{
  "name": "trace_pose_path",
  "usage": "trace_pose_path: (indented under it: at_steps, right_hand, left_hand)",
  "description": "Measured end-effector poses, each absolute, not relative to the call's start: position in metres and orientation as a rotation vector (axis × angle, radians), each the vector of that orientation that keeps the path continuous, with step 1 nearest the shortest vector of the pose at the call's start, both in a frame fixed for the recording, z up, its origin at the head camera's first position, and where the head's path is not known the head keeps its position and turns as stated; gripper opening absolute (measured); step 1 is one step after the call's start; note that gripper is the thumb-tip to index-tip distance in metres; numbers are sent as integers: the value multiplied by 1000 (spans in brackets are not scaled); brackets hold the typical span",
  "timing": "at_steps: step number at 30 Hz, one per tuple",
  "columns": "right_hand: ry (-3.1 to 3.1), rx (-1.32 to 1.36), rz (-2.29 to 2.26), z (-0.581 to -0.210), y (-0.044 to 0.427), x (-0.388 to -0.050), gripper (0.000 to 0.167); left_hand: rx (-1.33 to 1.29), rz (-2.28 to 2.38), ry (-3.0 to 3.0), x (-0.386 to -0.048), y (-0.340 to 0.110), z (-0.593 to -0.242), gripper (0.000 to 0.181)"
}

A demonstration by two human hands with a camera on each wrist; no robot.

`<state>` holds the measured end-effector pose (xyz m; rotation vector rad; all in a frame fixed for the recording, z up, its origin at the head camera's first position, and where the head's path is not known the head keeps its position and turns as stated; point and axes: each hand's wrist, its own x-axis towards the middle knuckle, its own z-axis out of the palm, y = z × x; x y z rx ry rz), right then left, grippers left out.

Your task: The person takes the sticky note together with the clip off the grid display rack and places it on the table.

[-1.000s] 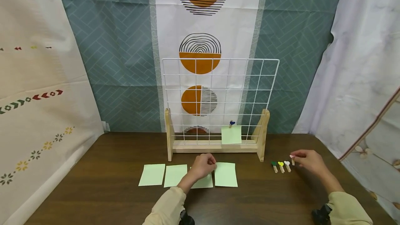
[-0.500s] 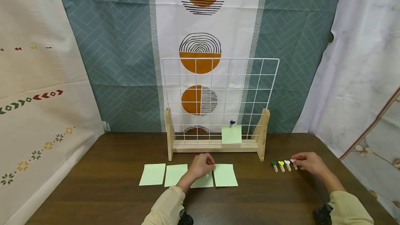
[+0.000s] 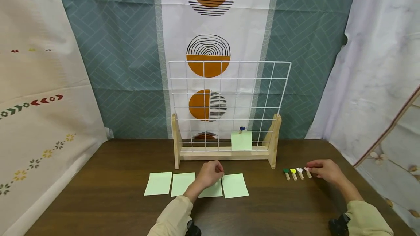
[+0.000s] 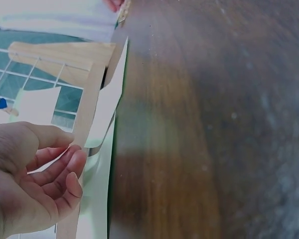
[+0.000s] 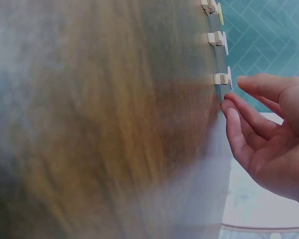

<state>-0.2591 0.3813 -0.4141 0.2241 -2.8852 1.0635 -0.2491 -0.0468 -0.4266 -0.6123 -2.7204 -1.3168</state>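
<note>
My left hand is over the row of pale green paper notes, its fingertips pinching the near-left corner region of the rightmost note, as far as the views show. That note lies slightly turned. The hand and wrist partly cover the neighbouring note. Further left lie two more notes, one beside the other. My right hand hovers with loose fingers beside a pink heart clothespin; in the right wrist view its fingertips look just apart from the clothespin. White, yellow and green heart clothespins continue the row.
Behind the notes stands a white wire grid in a wooden stand. A blue heart clothespin holds a green note low on it. Patterned cloths hang round the brown table.
The rightmost note has turned and shifted slightly left and nearer under my left hand. My right hand has let go of the pink clothespin, which now lies in the row.
</note>
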Motion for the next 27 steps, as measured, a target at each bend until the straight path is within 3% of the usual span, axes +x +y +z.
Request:
trace_pose_path:
  at_steps: [14,27]
  right_hand:
    - [-2829,252,742,-393,366,-256,25]
    - [-2724,448,854,-349,292,-256,27]
  left_hand:
    - [-485,-1607,-2635,-250,-55,-418,8]
    - [-531,-1590,-2548,-266,-50,-393,24]
